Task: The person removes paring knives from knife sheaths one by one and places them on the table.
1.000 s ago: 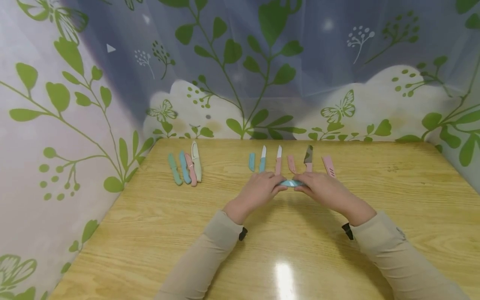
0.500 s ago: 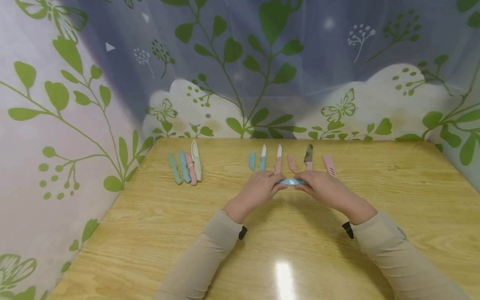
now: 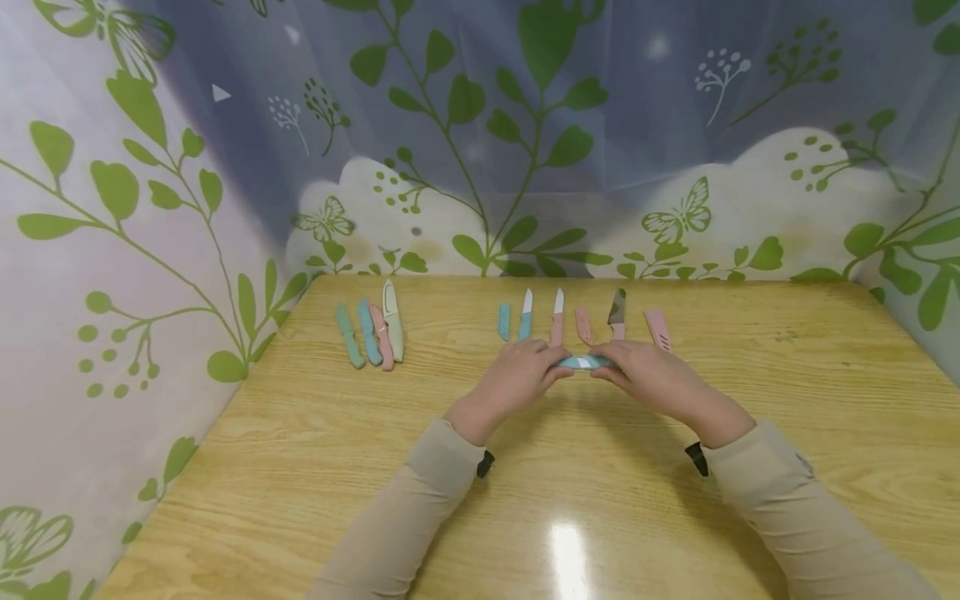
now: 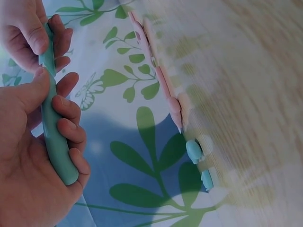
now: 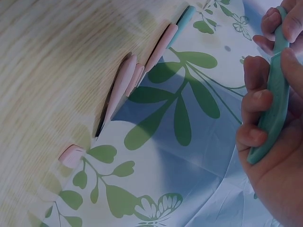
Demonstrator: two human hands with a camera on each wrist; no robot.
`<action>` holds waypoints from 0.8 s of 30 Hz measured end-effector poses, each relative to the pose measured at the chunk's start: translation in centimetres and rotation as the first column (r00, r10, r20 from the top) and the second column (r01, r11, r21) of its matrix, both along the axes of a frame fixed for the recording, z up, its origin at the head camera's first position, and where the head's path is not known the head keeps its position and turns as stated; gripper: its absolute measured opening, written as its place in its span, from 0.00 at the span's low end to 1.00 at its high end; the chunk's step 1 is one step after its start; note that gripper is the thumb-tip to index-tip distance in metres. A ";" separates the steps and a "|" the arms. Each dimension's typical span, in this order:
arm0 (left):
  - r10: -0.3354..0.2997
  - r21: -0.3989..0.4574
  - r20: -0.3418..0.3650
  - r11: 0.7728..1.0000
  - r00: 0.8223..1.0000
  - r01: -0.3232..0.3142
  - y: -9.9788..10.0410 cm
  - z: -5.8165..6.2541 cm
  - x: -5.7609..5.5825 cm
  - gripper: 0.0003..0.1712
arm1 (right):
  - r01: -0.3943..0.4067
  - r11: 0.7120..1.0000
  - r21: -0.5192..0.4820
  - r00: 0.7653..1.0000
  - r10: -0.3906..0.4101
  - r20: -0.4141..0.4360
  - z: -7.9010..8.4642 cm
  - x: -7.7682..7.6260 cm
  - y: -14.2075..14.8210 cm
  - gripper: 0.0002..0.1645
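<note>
In front of me my two hands hold a small blue-green knife level, its handle and sheath end to end. My left hand curls its fingers round the smooth, round-ended handle, thumb near the joint. My right hand grips the sheath, the thumb along it. No blade shows between the two parts. Just beyond the hands lie a blue sheath, a blue-handled knife, a pink-handled knife, a pink sheath and a dark-bladed knife.
On the left of the wooden table lie a green knife, a blue knife, a pink knife and a larger pale knife. A wide pink sheath lies right of the row. Patterned cloth hangs behind.
Both hands stay in the same place with the knife and sheath between them. The objects on the table have not moved.
</note>
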State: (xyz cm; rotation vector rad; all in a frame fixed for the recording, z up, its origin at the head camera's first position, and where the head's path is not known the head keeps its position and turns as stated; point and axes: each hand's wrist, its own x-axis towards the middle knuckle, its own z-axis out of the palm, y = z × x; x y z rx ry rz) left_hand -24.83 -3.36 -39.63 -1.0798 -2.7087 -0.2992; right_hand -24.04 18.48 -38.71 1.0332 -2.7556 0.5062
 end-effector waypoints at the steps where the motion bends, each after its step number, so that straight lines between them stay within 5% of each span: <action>1: -0.003 0.001 -0.004 1.000 1.000 0.003 0.0 0.0 0.0 0.18 | 0.000 1.000 0.000 1.000 0.000 -0.001 0.0 0.0 0.0 0.14; 24: 0.005 0.012 0.025 1.000 1.000 -0.005 -0.1 0.2 0.0 0.18 | 0.006 1.000 0.008 1.000 -0.006 0.027 0.3 0.2 0.1 0.15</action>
